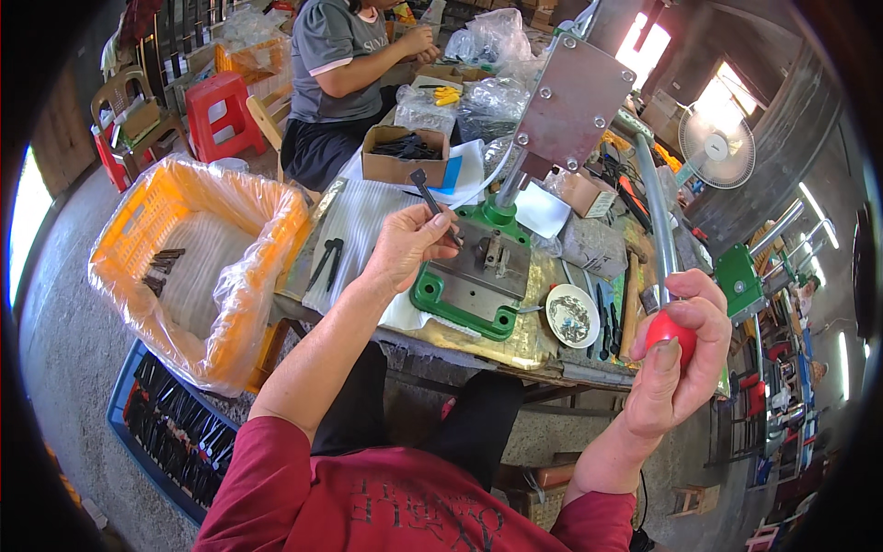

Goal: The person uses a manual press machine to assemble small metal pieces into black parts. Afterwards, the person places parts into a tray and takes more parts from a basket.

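Slim, dark, blocky-headed part [426, 191] is being pinched by the left hand [407, 241], grip narrow; its head is being pointed forward beyond the grip, its lower end is being held near the metal fixture [497, 254] on the green press base [460, 320]. Smooth, round red knob [670, 337] is being clasped by the right hand [682, 361].

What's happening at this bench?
A person in a dark red shirt pinches a slim black part in the left hand, by the small metal fixture on a green press base. The right hand grips the red ball knob of a metal lever. More dark parts lie in the plastic-lined orange crate to the left. Another person works across the bench.
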A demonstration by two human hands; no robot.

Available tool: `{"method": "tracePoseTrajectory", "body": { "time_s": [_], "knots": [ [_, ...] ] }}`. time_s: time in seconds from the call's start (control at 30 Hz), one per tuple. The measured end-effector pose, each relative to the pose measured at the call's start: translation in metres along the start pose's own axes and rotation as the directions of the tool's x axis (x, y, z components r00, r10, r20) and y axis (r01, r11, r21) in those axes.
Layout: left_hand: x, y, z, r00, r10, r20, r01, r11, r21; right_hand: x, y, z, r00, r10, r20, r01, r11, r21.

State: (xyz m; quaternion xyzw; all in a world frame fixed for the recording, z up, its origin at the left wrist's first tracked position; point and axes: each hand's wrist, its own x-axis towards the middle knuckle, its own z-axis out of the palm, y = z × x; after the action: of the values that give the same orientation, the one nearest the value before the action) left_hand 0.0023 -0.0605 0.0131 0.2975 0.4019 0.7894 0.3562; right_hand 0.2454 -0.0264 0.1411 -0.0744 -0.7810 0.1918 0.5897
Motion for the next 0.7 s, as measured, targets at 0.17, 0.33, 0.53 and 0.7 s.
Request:
{"method": "tracePoseTrajectory", "body": {
  "time_s": [0.17, 0.33, 0.53, 0.7],
  "knots": [
    [-0.011, 0.005, -0.003, 1.000, 0.006, 0.028, -0.004, 0.998, -0.063, -0.005, 0.002, -0.001, 0.997, -0.025, -0.070, 0.026, 0.999, 0.020],
    [-0.024, 0.011, -0.003, 1.000, -0.021, -0.010, 0.020, 0.993, -0.116, -0.016, 0.016, 0.004, 0.946, -0.137, -0.294, 0.179, 0.976, 0.121],
    [-0.038, 0.011, -0.007, 0.995, -0.008, -0.095, -0.004, 0.992, -0.126, -0.055, 0.036, 0.005, 0.938, 0.030, -0.345, 0.065, 0.964, 0.259],
    [-0.041, 0.009, -0.006, 0.991, 0.018, -0.130, -0.028, 0.997, -0.077, -0.082, 0.050, 0.012, 0.947, 0.098, -0.307, 0.005, 0.949, 0.316]
  ]
}}
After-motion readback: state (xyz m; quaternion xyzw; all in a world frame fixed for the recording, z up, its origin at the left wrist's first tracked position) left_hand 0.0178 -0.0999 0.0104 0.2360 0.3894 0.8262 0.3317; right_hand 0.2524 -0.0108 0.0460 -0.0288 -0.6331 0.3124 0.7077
